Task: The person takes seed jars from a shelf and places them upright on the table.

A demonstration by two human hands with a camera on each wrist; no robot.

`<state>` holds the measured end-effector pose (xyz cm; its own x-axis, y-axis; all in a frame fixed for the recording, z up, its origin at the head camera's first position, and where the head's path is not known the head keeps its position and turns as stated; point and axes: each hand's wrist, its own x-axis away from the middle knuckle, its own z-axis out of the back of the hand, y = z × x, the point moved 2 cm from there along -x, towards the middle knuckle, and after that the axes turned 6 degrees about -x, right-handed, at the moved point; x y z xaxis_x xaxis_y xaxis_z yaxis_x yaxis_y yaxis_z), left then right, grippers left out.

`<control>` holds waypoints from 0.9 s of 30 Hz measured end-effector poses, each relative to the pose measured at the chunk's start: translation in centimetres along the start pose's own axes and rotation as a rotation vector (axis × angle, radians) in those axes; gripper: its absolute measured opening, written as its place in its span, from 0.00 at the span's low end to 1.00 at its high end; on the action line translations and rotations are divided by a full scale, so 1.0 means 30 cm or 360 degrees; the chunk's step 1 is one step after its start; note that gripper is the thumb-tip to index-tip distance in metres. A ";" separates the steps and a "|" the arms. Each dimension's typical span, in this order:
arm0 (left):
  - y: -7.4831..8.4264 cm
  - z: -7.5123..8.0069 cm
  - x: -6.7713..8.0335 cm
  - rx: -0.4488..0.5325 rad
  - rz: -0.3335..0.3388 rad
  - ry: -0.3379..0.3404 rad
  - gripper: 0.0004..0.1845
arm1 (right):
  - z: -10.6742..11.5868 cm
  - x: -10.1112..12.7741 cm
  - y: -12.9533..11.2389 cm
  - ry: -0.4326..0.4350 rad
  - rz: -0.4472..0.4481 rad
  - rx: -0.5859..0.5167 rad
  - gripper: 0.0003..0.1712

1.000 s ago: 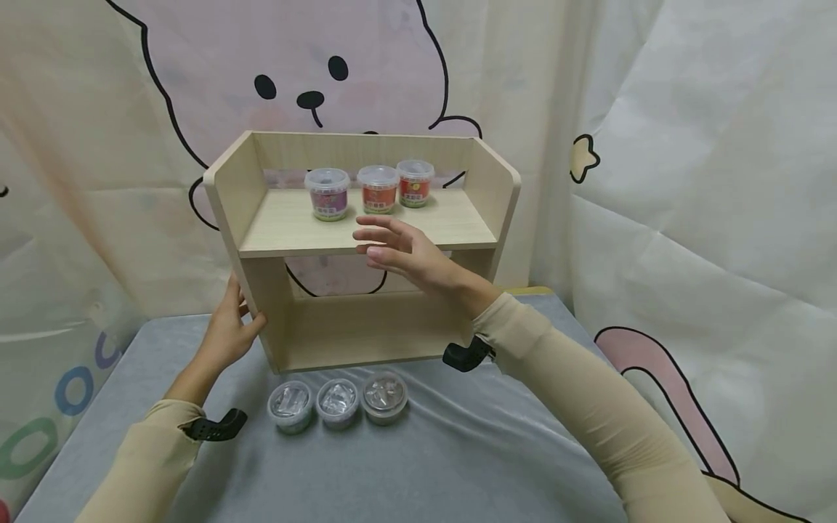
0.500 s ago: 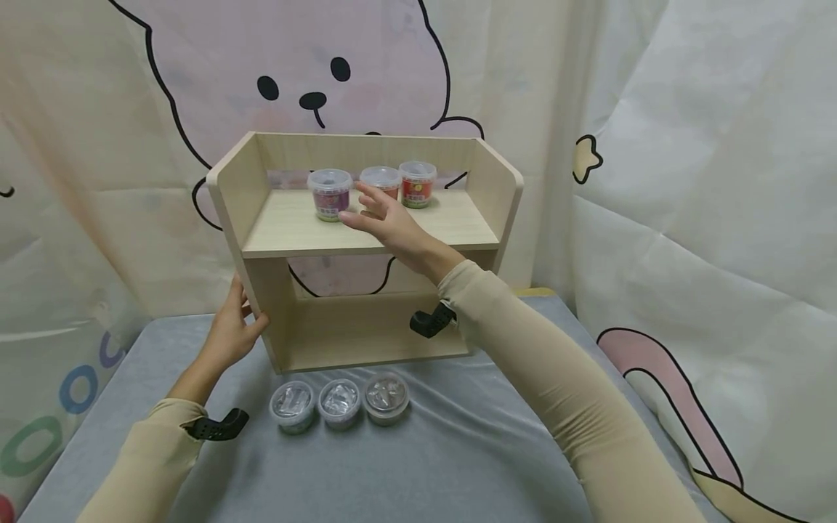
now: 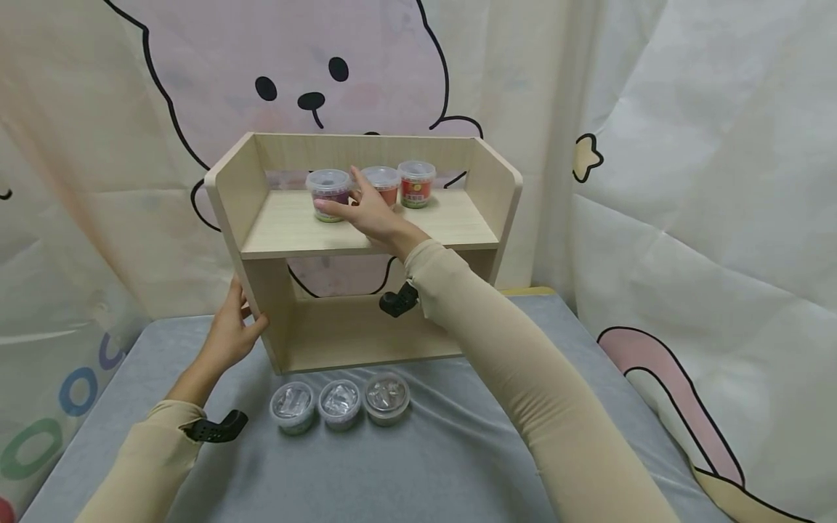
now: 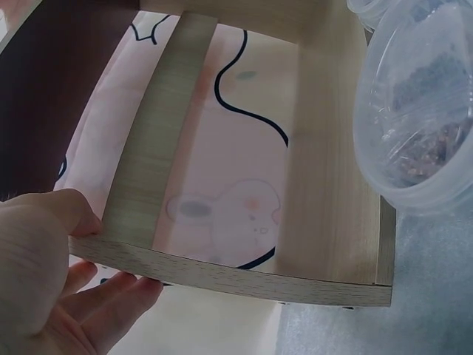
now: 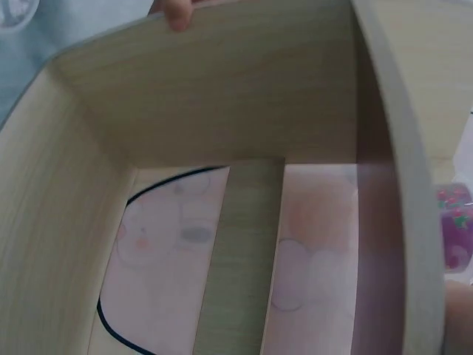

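Note:
My left hand (image 3: 229, 327) holds the left side panel of a pale wooden shelf unit (image 3: 362, 330); in the left wrist view the thumb lies inside the panel's edge and the fingers outside. On the upper board stand a purple-labelled plastic cup (image 3: 330, 181), an orange-labelled cup (image 3: 387, 190) and a red-labelled cup (image 3: 416, 185), all with clear lids. My right hand (image 3: 375, 216) reaches around the purple-labelled cup, thumb across its front and forefinger extended by its right side. Firm contact cannot be told. The orange-labelled cup is partly hidden behind this hand.
Three lidded tubs, the left tub (image 3: 292, 407), the middle tub (image 3: 339, 404) and the right tub (image 3: 386, 399), stand in a row before the shelf on a grey-blue cloth (image 3: 366, 472). Printed curtains (image 3: 706, 218) hang behind and at the sides.
My right hand has moved left and up from the upper board's front edge to the purple-labelled cup. The left hand and the cups keep their places.

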<state>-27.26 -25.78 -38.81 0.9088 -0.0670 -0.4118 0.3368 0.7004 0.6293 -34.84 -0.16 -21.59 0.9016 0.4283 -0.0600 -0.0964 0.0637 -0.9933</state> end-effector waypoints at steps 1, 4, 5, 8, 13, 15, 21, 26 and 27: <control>-0.001 -0.001 0.001 0.0002 0.0001 -0.0001 0.53 | -0.001 -0.006 0.001 0.0019 0.0003 -0.0001 0.57; 0.001 -0.002 0.002 0.0003 -0.0002 0.0004 0.53 | -0.004 -0.025 0.006 0.0067 0.0004 -0.0013 0.57; 0.002 -0.002 0.003 0.0002 -0.0005 0.0008 0.53 | -0.005 -0.031 0.007 0.0078 0.0005 -0.0010 0.56; 0.005 -0.001 0.005 -0.0003 -0.0009 0.0017 0.53 | -0.010 -0.043 0.010 0.0100 0.0009 0.0022 0.55; -0.002 -0.005 0.004 0.0000 -0.0023 0.0016 0.53 | -0.017 -0.054 0.012 0.0174 0.0013 0.0094 0.52; -0.003 -0.007 0.001 0.0002 -0.0022 0.0015 0.52 | -0.021 -0.057 0.012 0.0209 0.0011 0.0126 0.50; -0.001 -0.008 -0.005 -0.0013 0.0018 0.0022 0.53 | -0.038 -0.059 0.006 0.0290 0.0015 0.0246 0.44; -0.001 -0.002 -0.003 0.0002 -0.0014 0.0015 0.53 | -0.038 -0.046 0.005 0.0284 0.0027 0.0264 0.43; -0.002 -0.002 -0.002 0.0001 -0.0019 0.0016 0.53 | -0.038 -0.043 0.005 0.0269 0.0035 0.0258 0.42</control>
<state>-27.35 -25.78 -38.85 0.9023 -0.0681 -0.4257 0.3476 0.6991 0.6248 -35.53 -1.72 -21.78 0.9551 0.2750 -0.1105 -0.1708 0.2061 -0.9635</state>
